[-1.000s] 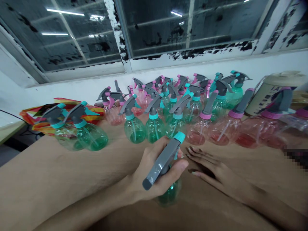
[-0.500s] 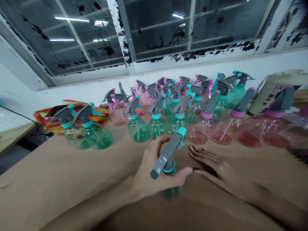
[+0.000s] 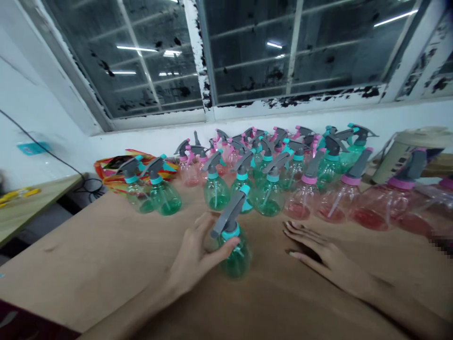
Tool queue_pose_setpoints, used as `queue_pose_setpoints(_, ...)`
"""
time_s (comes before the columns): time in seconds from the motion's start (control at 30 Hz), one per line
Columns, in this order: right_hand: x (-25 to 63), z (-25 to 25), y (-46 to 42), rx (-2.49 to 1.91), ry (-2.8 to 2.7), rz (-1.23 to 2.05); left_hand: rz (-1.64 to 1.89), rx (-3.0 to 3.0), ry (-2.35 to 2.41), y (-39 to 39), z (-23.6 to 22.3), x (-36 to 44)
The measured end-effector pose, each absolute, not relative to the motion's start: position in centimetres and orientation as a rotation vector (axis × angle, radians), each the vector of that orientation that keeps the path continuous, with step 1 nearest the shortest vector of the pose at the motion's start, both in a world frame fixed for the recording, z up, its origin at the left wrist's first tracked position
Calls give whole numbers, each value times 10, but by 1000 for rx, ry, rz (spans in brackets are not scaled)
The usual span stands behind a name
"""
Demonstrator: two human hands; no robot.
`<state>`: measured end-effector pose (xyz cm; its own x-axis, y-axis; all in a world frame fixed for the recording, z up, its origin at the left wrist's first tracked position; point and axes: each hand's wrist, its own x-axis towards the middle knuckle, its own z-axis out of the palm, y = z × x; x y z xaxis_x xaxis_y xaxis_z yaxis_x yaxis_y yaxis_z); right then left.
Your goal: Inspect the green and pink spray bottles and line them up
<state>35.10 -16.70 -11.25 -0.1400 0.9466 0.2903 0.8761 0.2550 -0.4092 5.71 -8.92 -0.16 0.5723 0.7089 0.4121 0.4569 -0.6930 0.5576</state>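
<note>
My left hand (image 3: 198, 255) is wrapped round the body of a green spray bottle (image 3: 235, 259) with a grey trigger head and a turquoise nozzle and collar. The bottle is nearly upright, just in front of the rows, and its head points away to the right. My fingers behind it are partly hidden. My right hand (image 3: 323, 252) rests palm down on the table, fingers stretched out, holding nothing. Beyond it stands a pink spray bottle (image 3: 300, 205) with a pink collar, and left of that another green spray bottle (image 3: 268, 200).
Several more green and pink bottles crowd the wooden table (image 3: 116, 259) towards the wall. Two green bottles (image 3: 165, 198) stand at the left before an orange and yellow bag (image 3: 141, 158). A beige container (image 3: 399, 153) leans at the right back. A window (image 3: 255, 56) fills the background.
My left hand and the held green bottle have shifted left, away from my right hand. The view has turned slightly left. My right hand stays flat on the table.
</note>
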Motion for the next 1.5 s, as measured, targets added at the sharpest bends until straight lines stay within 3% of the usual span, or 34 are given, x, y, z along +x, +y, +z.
queue_pose_setpoints(0.17,350,-114,-167,-1643,-2056,144,1156,2362,1302,-60,-13,6)
queue_pose_setpoints(0.37,350,-116,-166,-1641,-2034,129,1205,2356,1332,-6,-16,-31)
queue_pose_setpoints(1.0,349,-112,-169,-1663,-1934,208,1141,2490,1200,70,-15,-7)
queue_pose_setpoints(1.27,355,-122,-169,-1675,-1998,122,1235,2474,1184,67,-16,-4)
queue_pose_setpoints(1.5,351,-120,-167,-1639,-2020,129,1439,2462,1280,9,-13,-15)
